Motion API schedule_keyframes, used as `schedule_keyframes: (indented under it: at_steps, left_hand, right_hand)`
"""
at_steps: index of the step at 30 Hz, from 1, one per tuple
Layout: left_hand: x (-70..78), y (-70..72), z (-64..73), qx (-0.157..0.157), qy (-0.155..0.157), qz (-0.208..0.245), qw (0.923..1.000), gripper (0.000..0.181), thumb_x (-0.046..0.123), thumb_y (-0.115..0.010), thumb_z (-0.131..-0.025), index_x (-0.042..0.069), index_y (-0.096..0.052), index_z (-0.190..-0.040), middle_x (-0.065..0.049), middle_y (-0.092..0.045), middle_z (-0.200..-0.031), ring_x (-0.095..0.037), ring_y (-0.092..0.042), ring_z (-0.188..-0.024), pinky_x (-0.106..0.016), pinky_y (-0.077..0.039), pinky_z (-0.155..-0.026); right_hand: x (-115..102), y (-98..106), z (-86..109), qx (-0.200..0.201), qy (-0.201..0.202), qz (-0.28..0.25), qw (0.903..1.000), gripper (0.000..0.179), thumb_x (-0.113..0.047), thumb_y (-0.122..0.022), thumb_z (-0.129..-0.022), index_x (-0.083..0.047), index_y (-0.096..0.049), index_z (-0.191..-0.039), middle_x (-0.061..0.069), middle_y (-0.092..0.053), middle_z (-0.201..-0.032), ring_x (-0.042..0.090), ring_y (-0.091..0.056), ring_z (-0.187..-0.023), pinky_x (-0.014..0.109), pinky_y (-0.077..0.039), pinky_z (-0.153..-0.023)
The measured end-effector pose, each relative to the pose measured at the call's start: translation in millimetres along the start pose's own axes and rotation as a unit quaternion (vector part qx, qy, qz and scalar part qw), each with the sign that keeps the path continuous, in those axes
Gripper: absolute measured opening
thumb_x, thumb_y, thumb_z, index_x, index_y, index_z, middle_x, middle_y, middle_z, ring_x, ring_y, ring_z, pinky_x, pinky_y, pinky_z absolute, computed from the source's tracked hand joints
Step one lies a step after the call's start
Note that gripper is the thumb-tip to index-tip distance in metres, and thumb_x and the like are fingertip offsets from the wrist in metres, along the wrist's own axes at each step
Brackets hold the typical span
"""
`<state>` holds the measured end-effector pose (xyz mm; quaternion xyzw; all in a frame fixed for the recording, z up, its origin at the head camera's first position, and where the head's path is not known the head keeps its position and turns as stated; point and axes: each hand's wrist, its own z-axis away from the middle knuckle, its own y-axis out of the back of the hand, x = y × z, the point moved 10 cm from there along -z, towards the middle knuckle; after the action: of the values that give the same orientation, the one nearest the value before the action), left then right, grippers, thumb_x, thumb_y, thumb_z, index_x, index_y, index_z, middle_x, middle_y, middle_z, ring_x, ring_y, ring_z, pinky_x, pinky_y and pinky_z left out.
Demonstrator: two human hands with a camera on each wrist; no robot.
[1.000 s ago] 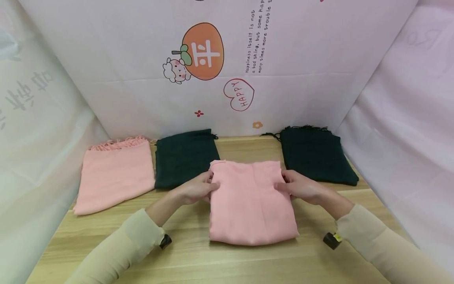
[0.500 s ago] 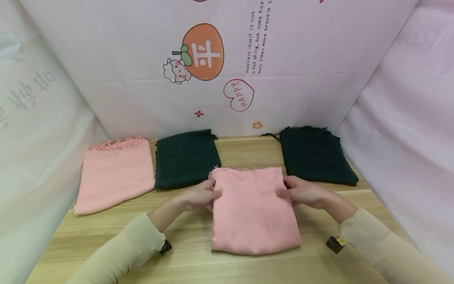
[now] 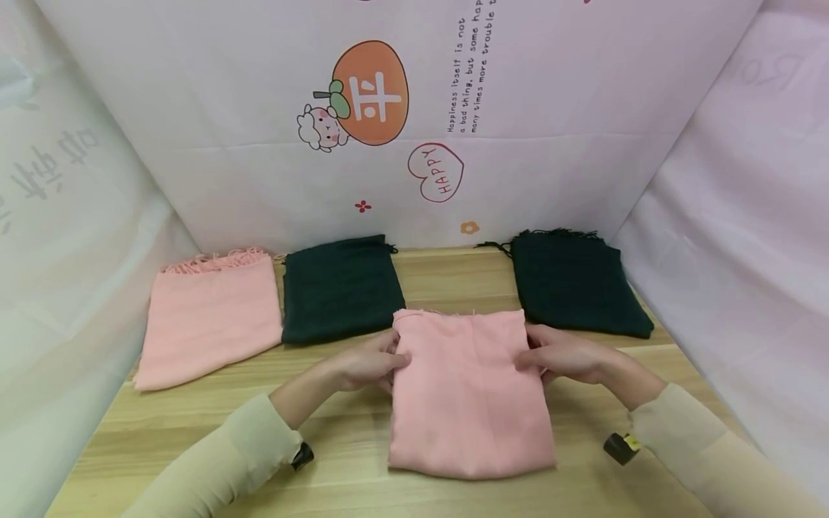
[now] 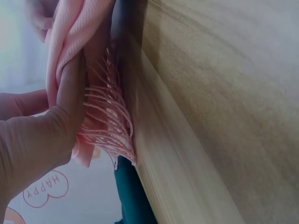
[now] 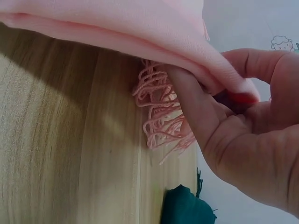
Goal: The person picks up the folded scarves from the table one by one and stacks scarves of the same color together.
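Note:
A folded pink scarf (image 3: 473, 403) is held between both hands in the middle of the table. My left hand (image 3: 368, 361) pinches its left edge, thumb on top and the other fingers beneath. On the opposite edge, my right hand (image 3: 570, 354) grips in the same manner. In the left wrist view, pink fringe (image 4: 110, 116) hangs under the folded layers beside the left hand. The right wrist view shows more fringe (image 5: 161, 112) below the cloth, close to the right fingers. Part of each hand's fingers is hidden under the scarf.
Another folded pink scarf (image 3: 210, 320) lies at the left. Next to it is a folded dark green scarf (image 3: 343, 288), and a second dark green scarf (image 3: 576, 284) lies at the right. Printed white cloth walls (image 3: 550, 144) surround the wooden table (image 3: 324, 475).
Both hands have drawn the held pink scarf nearer to the body and slightly right. Their grip on its two edges stays the same. The other scarves have not moved.

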<state>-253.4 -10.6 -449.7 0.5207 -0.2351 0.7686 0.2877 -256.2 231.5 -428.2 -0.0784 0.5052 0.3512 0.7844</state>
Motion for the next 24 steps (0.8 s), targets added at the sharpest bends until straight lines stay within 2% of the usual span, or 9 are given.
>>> schedule_keyframes:
  at_steps: [7,14,19,21,24]
  left_hand:
    - [-4.1,0.6,0.0,-0.002,0.008,0.001,1.0000,0.052,0.009,-0.044,-0.109,0.003,-0.021,-0.155,-0.020,-0.064,-0.120,-0.025,-0.070,-0.095,-0.042,-0.062,-0.078]
    - [-13.8,4.9,-2.0,-0.001,0.022,0.010,0.9997,0.059,0.008,-0.041,-0.110,0.009,-0.011,-0.161,-0.022,-0.061,-0.125,-0.029,-0.070,-0.097,-0.046,-0.061,-0.079]
    - [-19.1,9.1,-2.9,0.003,0.030,-0.003,0.9996,0.066,0.006,-0.040,-0.110,0.011,-0.002,-0.163,-0.023,-0.058,-0.128,-0.029,-0.070,-0.095,-0.044,-0.062,-0.075]
    - [-19.4,12.1,-2.9,0.008,0.028,-0.020,0.9994,0.066,0.006,-0.041,-0.109,0.010,-0.003,-0.163,-0.023,-0.058,-0.128,-0.028,-0.070,-0.092,-0.042,-0.062,-0.073]
    - [-19.7,17.5,-2.5,0.020,0.026,-0.054,0.9980,0.060,0.006,-0.045,-0.108,0.006,-0.016,-0.160,-0.022,-0.059,-0.124,-0.025,-0.069,-0.086,-0.039,-0.062,-0.068]
  right_hand:
    - [6,0,-5.7,-0.003,-0.003,-0.008,1.0000,0.060,-0.013,-0.064,-0.099,0.000,-0.031,-0.148,0.018,-0.054,-0.124,0.028,-0.065,-0.096,0.043,-0.059,-0.078]
    - [14,-2,-12.1,-0.012,-0.008,-0.021,0.9997,0.053,-0.010,-0.063,-0.097,0.003,-0.038,-0.142,0.018,-0.057,-0.119,0.027,-0.068,-0.095,0.043,-0.060,-0.079]
    - [24,0,-15.5,-0.015,-0.025,-0.025,0.9993,0.052,-0.010,-0.063,-0.097,0.004,-0.040,-0.141,0.017,-0.060,-0.118,0.027,-0.068,-0.095,0.043,-0.060,-0.081]
    - [29,2,-16.9,-0.016,-0.033,-0.020,0.9991,0.053,-0.011,-0.063,-0.097,0.004,-0.039,-0.142,0.017,-0.060,-0.119,0.026,-0.067,-0.096,0.043,-0.060,-0.081]
    - [36,6,-18.4,-0.015,-0.045,-0.012,0.9988,0.054,-0.011,-0.064,-0.097,0.005,-0.039,-0.142,0.017,-0.059,-0.120,0.026,-0.065,-0.095,0.041,-0.059,-0.080]
